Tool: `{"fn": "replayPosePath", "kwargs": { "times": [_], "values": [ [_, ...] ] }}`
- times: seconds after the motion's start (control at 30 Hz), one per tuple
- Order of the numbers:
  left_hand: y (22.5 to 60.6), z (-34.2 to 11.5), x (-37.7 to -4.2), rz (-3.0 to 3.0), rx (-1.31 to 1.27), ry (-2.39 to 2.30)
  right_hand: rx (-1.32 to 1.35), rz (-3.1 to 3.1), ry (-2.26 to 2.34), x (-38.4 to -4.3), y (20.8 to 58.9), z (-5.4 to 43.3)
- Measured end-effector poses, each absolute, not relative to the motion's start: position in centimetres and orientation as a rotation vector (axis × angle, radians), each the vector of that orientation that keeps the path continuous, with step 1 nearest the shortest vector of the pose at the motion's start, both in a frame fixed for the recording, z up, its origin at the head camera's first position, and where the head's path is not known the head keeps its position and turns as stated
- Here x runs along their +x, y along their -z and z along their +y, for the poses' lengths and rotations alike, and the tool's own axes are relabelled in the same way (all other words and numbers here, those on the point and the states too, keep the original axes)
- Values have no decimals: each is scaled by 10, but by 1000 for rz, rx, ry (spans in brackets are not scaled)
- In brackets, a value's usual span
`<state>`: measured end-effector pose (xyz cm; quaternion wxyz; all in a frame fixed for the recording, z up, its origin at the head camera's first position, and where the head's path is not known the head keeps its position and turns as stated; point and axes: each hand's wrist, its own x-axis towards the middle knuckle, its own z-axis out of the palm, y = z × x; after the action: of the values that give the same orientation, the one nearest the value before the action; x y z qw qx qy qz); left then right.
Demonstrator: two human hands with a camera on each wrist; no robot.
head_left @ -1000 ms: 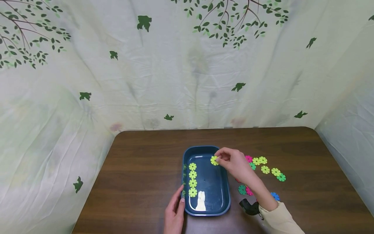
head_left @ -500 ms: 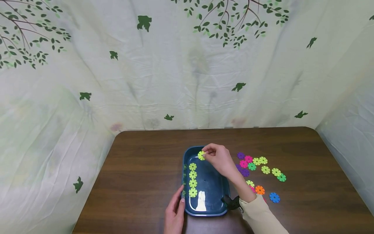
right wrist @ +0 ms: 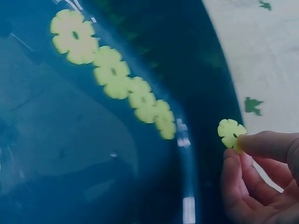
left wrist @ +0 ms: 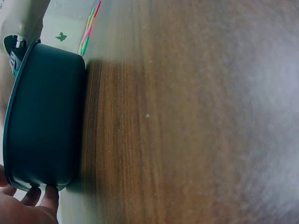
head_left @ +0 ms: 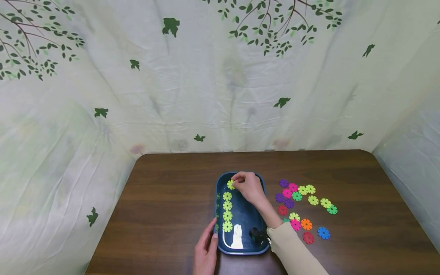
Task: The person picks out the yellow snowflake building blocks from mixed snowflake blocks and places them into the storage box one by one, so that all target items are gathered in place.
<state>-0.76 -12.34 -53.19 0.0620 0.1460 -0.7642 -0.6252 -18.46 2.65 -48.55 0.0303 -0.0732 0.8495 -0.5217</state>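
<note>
My right hand (head_left: 248,186) pinches a yellow flower-shaped plastic disc (right wrist: 230,133) between thumb and fingers, over the far left part of a dark blue tray (head_left: 247,250). Inside the tray, several like yellow discs (head_left: 227,216) lie in a row along its left wall, with the held disc beyond the far end of the row. My left hand (head_left: 205,248) rests at the tray's left side, its fingertips (left wrist: 49,198) touching the outer wall. The right hand partly covers the tray's far right corner in the head view.
Loose flower-shaped discs in purple, pink, green, yellow, red, orange and blue (head_left: 323,233) lie on the brown wooden table (head_left: 172,191) right of the tray. A dark wrist camera (head_left: 258,234) overhangs the tray's near right part. A pale leaf-printed cloth (head_left: 220,76) hangs behind.
My right hand has carried the yellow disc leftward across the tray's far end, to beyond the row. Discs on the table it had covered now show. The left hand has stayed in place.
</note>
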Motion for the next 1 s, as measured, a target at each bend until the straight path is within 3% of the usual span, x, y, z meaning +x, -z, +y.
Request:
{"fn": "replayPosePath", "kwargs": {
  "times": [1.0],
  "values": [
    [535, -122, -9, -2301, 451, 1868, -225, 2825, 1364, -199, 521, 17]
  ]
}}
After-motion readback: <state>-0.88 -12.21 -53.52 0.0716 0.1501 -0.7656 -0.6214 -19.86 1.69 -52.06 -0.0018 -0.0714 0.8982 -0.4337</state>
